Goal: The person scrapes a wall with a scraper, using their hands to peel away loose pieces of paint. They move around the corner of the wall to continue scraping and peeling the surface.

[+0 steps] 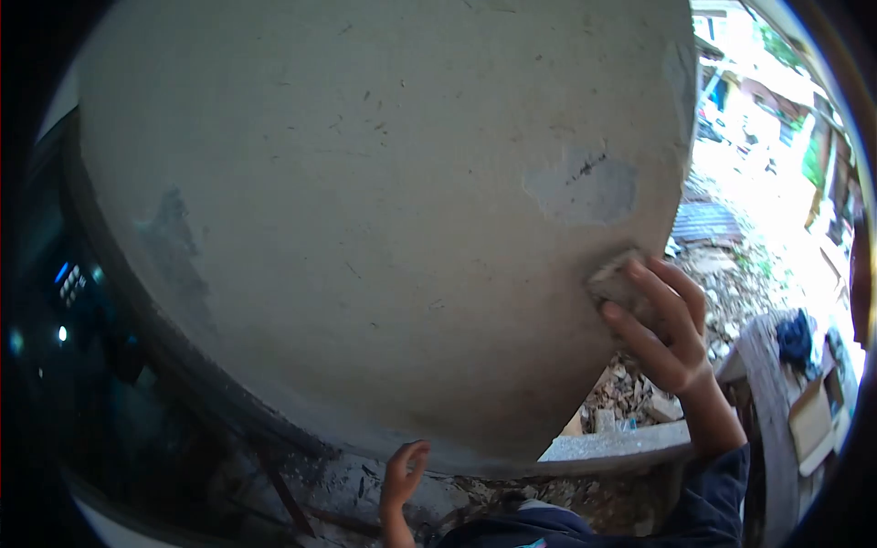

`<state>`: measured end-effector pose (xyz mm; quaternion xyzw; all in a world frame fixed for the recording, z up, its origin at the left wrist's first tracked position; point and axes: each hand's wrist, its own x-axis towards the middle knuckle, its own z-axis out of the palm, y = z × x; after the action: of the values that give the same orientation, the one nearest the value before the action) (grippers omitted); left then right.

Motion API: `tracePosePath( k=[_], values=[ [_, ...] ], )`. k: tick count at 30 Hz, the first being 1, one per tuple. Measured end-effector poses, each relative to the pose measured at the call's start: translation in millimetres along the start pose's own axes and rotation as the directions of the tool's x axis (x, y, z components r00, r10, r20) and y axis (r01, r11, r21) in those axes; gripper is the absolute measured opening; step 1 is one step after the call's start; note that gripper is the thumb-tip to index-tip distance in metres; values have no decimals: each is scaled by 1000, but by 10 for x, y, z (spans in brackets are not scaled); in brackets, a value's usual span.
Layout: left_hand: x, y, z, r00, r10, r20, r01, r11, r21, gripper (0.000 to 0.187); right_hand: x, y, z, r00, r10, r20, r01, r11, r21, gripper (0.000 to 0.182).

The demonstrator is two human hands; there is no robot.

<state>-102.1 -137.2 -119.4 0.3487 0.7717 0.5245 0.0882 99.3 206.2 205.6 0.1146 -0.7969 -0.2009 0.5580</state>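
My right hand (pixel 665 320) grips a rough, greyish block (pixel 614 276) and holds it against the pale wall (pixel 384 228) near its right edge. Its fingers spread over the back of the block and hide part of it. Above the block, a light grey patch (pixel 585 194) with dark marks shows on the wall. Low in the view, my left hand (pixel 404 473) is in front of the wall's bottom edge, holding nothing, its fingers loosely bent and apart.
Beyond the wall's right edge lies rubble (pixel 630 393) behind a pale ledge (pixel 621 445). Planks and a dark blue cloth (pixel 797 338) are at the right. Another grey patch (pixel 174 242) marks the wall's left side, beside a dark glossy surface (pixel 68 347).
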Motion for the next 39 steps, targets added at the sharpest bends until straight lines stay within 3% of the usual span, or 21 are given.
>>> tracePosePath(
  k=[4, 7, 10, 13, 14, 15, 17, 19, 21, 26, 29, 33, 35, 37, 39],
  values=[
    [-29, -39, -283, 967, -6, 254, -2, 1000, 30, 27, 310, -282, -80, 995, 94, 31, -87, 980, -178, 40],
    [-308, -367, -653, 953, -90, 291, 122, 988, -96, 23, 477, -442, 15, 985, 175, 9, -163, 934, -318, 48],
    [-656, -1166, -1113, 919, -216, 330, 232, 973, -9, 26, 530, -635, 94, 967, 252, 24, -222, 890, -399, 53],
    [-903, -1713, -1795, 906, -189, 379, 194, 981, 24, 51, 554, -813, 137, 957, 286, 47, -239, 870, -431, 59],
    [-941, -1848, -2018, 913, -224, 340, 232, 972, 17, 51, 592, -863, 131, 956, 287, 54, -238, 873, -425, 62],
    [-949, -1927, -2214, 918, -265, 296, 275, 961, 5, 52, 623, -876, 125, 949, 311, 52, -256, 858, -445, 63],
    [-646, -1373, -2562, 899, -288, 330, 287, 956, 54, 45, 660, -835, 141, 943, 330, 50, -272, 846, -458, 65],
    [-320, -1856, -2798, 946, -90, 312, 87, 996, 23, 23, 627, -799, 202, 948, 319, 21, -267, 827, -495, 64],
    [-18, -1143, -2852, 956, -40, 290, -29, 973, 230, 18, 651, -827, 295, 950, 312, -23, -277, 804, -526, 63],
    [462, -202, -2806, 903, 296, 310, -347, 930, 121, 14, 861, -909, 395, 907, 402, -129, -397, 708, -584, 60],
    [699, 399, -2879, 802, 502, 323, -570, 805, 165, 16, 899, -895, 414, 897, 419, -141, -418, 696, -584, 60],
    [1145, 1151, -3151, 509, 809, 294, -858, 448, 252, 20, 833, -943, 467, 896, 416, -156, -424, 694, -582, 58],
    [1383, 1693, -3285, 384, 887, 255, -910, 318, 264, 20, 929, -905, 437, 900, 404, -161, -418, 703, -576, 57],
    [1610, 2280, -3409, 201, 949, 241, -933, 111, 342, 18, 985, -874, 401, 910, 389, -142, -391, 694, -604, 56],
    [1917, 2725, -3561, 101, 950, 295, -901, -38, 432, 23, 972, -850, 381, 913, 388, -128, -380, 693, -613, 55]
  ],
)
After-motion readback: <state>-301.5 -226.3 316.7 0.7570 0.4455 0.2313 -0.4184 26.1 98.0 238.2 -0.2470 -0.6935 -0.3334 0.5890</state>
